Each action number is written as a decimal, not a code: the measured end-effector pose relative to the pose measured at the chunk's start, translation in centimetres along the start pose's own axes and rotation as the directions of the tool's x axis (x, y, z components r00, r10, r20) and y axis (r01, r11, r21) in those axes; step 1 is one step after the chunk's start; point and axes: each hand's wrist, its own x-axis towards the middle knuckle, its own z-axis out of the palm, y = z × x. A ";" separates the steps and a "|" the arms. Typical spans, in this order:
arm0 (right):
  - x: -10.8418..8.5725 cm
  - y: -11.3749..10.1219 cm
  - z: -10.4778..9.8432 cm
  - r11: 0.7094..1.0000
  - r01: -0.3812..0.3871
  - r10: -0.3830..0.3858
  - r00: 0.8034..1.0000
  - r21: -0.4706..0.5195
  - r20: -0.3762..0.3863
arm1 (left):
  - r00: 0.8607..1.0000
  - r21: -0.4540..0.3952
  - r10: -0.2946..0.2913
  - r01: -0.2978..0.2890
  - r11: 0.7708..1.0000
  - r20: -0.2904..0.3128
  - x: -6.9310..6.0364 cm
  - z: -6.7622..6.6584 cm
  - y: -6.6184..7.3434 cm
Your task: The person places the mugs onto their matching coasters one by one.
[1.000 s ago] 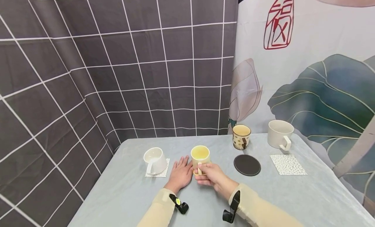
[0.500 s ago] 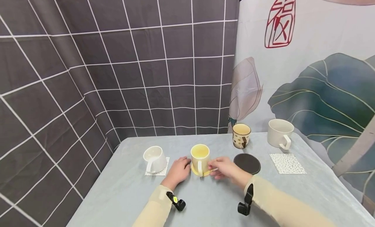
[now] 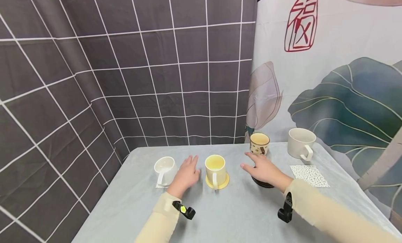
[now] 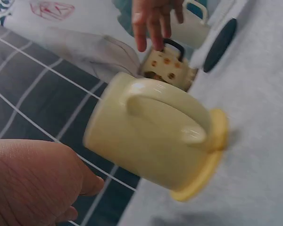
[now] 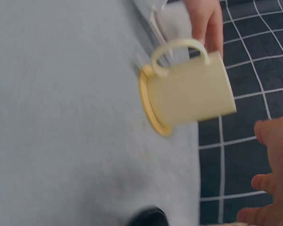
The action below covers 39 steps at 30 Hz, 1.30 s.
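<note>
A pale yellow mug (image 3: 211,171) stands upright on a round yellow coaster (image 3: 224,183) in mid-table, its handle toward me. My left hand (image 3: 186,175) is between this mug and a white mug (image 3: 168,173), fingers extended and holding nothing. Over a round dark coaster (image 3: 262,184) hovers my right hand (image 3: 267,170), fingers spread, in front of a spotted mug (image 3: 259,141) with a dark handle. It hides much of that coaster and the spotted mug's lower part. Both wrist views show the yellow mug (image 4: 146,141) apart from the hands.
Under the white mug lies a square speckled coaster (image 3: 161,186), mostly hidden. At the back right stands a large off-white mug (image 3: 296,145), behind another speckled square coaster (image 3: 309,175). A dark gridded cloth (image 3: 157,79) and a printed curtain (image 3: 273,33) hang behind the table.
My right hand has let go of the yellow mug's handle and moved right, to the dark coaster. My left hand has moved left, off the yellow mug's side. The mug stays on its coaster.
</note>
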 end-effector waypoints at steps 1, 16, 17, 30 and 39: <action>-0.1 0.1 -0.4 1.000 -0.006 0.006 1.000 -0.022 0.004 | 1.000 0.009 0.001 -0.001 1.000 -0.003 0.0 -0.5 0.1; -1.6 3.5 -4.1 0.985 -0.153 0.157 0.986 -0.085 0.048 | 0.998 -0.035 -0.041 0.043 0.998 0.056 0.5 -4.0 3.9; -1.7 3.8 -4.2 0.984 -0.154 0.158 0.986 -0.088 0.047 | 0.998 -0.029 -0.037 0.038 0.999 0.056 0.6 -4.0 4.2; -2.9 7.9 -3.6 0.988 -0.081 0.075 0.996 -0.128 -0.053 | 0.997 -0.022 0.038 -0.036 0.999 0.072 1.4 -3.1 8.4; -3.2 9.9 -1.5 1.000 -0.016 0.015 0.997 -0.015 -0.081 | 0.991 -0.033 0.123 -0.122 0.992 0.044 1.7 -1.4 10.5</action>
